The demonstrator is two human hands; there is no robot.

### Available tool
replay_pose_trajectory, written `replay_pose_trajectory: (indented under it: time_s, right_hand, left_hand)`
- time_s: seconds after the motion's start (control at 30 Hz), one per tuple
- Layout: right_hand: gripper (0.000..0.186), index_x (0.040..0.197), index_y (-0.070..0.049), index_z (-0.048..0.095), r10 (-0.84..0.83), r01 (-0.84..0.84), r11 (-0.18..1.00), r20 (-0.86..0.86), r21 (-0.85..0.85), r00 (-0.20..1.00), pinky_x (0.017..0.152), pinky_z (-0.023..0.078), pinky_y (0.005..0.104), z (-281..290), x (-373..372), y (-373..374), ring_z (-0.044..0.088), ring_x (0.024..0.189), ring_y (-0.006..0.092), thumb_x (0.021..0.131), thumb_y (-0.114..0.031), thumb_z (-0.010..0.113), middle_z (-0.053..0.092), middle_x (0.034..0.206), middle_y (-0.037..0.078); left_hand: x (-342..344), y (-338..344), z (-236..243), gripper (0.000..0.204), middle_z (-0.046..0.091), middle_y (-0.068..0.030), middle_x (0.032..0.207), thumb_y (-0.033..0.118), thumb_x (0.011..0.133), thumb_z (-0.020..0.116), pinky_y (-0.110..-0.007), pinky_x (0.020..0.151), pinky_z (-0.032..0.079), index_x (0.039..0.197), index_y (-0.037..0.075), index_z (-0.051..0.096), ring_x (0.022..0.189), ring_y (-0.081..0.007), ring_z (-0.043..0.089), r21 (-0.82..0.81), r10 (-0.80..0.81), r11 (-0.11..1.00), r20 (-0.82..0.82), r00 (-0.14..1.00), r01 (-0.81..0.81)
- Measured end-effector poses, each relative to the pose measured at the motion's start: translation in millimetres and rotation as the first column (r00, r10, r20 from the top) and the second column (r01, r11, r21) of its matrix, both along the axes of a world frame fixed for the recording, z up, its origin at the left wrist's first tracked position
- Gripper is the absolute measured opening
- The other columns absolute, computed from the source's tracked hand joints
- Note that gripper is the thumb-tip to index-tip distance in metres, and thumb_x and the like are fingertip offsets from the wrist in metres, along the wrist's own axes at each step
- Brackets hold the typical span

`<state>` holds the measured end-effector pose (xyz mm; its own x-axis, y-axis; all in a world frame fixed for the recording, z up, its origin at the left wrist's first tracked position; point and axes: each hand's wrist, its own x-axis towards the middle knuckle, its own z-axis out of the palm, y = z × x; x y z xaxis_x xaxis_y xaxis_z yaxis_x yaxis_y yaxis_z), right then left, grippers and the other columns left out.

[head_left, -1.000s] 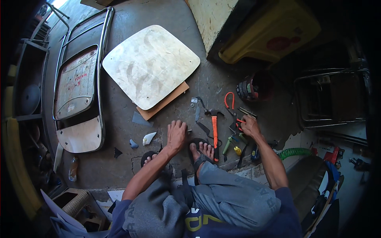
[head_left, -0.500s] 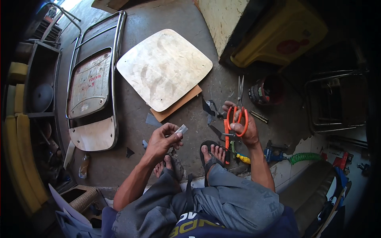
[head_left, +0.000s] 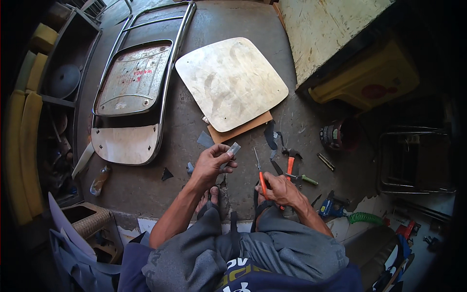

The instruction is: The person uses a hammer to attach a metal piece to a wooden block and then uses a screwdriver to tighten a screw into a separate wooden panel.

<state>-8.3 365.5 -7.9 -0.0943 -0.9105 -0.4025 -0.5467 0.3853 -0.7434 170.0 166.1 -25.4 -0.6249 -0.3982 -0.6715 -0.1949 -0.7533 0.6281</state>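
Note:
My left hand [head_left: 212,164] pinches a small piece of clear, greyish plastic [head_left: 234,148] between thumb and fingers, above the floor in front of my feet. To its right, my right hand [head_left: 282,189] is closed around orange-handled scissors [head_left: 262,183]. Their blades point up and away from me, and the fingers hide part of the handles. Just beyond the right hand lie a hammer with an orange handle [head_left: 291,164] and a green-handled tool [head_left: 309,180]. The pale, round-cornered wooden board [head_left: 231,82] rests on the floor ahead, over a brown board [head_left: 245,128].
A metal folding chair frame [head_left: 168,82] lies at left, beside a shelf with yellow cushions [head_left: 30,155]. On the right are a dark bucket [head_left: 348,136], a blue air tool [head_left: 329,206] with a green coiled hose [head_left: 366,218], and a box-like piece of furniture [head_left: 331,39].
My right hand has moved left and lower, turning the scissors so their handles now sit in its grip. The left hand still pinches the plastic. The whole view has swung left.

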Motion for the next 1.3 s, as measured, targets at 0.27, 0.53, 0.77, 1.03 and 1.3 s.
replay_pose_trajectory:
  time_s: [0.27, 0.53, 0.77, 1.03, 1.3]
  right_hand:
    - [0.026, 0.095, 0.003, 0.058, 0.120, -0.096, 0.991, -0.276, 0.097, 0.954, 0.083, 0.052, 0.0448, -34.4, -14.0, 6.9, 0.065, 0.106, 0.0395, 0.086, -0.020, 0.065, 0.063, 0.123, 0.025]
    - [0.032, 0.109, 0.002, 0.057, -0.119, 0.042, 0.962, -0.277, -0.271, 0.954, 0.080, 0.055, 0.0473, -93.2, 13.1, 48.2, 0.066, 0.095, 0.0432, 0.086, -0.017, 0.068, 0.066, 0.104, 0.025]
    - [0.035, 0.111, 0.000, 0.052, -0.075, 0.051, 0.995, -0.289, -0.088, 0.954, 0.066, 0.056, 0.0474, -91.8, 14.8, 61.8, 0.068, 0.074, 0.0421, 0.093, -0.024, 0.070, 0.066, 0.081, 0.023]
    - [0.049, 0.105, -0.002, 0.056, -0.414, 0.398, 0.908, 0.121, 0.134, 0.902, 0.067, 0.053, 0.0290, -44.3, 1.5, 15.2, 0.067, 0.079, 0.0121, 0.078, -0.029, 0.087, 0.069, 0.087, 0.010]
    - [0.073, 0.116, -0.001, 0.062, -0.365, 0.271, 0.883, 0.197, 0.383, 0.910, 0.077, 0.053, 0.0332, -39.9, 9.9, -0.5, 0.065, 0.084, 0.0177, 0.074, -0.056, 0.085, 0.069, 0.089, 0.011]
  left_hand:
    - [2.5, -1.6, -12.8, 0.016, 0.064, -0.0043, 0.096, 0.016, 0.098, 0.066, -0.027, 0.068, 0.055, 0.109, 0.005, 0.061, 0.081, -0.0141, 0.067, -0.036, -0.012, 0.999, 0.022, 1.000, 0.013]
    - [2.4, 5.5, -38.2, 0.015, 0.064, -0.0024, 0.094, 0.017, 0.098, 0.067, -0.025, 0.068, 0.052, 0.107, 0.006, 0.062, 0.080, -0.0127, 0.065, 0.024, -0.029, 0.999, 0.073, 0.997, 0.028]
    - [-0.7, 5.7, -40.3, 0.016, 0.064, -0.0036, 0.094, 0.015, 0.098, 0.067, -0.026, 0.070, 0.054, 0.108, 0.004, 0.061, 0.081, -0.0130, 0.066, 0.035, -0.033, 0.999, 0.044, 0.998, 0.031]
    - [-0.6, 3.3, -34.9, 0.015, 0.065, -0.0052, 0.096, 0.013, 0.098, 0.066, -0.028, 0.072, 0.056, 0.108, 0.003, 0.061, 0.084, -0.0147, 0.067, 0.037, -0.008, 0.999, 0.053, 0.999, 0.006]
    - [1.8, 2.7, -32.5, 0.016, 0.066, -0.0054, 0.094, 0.015, 0.098, 0.066, -0.026, 0.071, 0.055, 0.109, 0.004, 0.061, 0.082, -0.0142, 0.067, 0.001, 0.031, 1.000, 0.049, 0.998, -0.031]
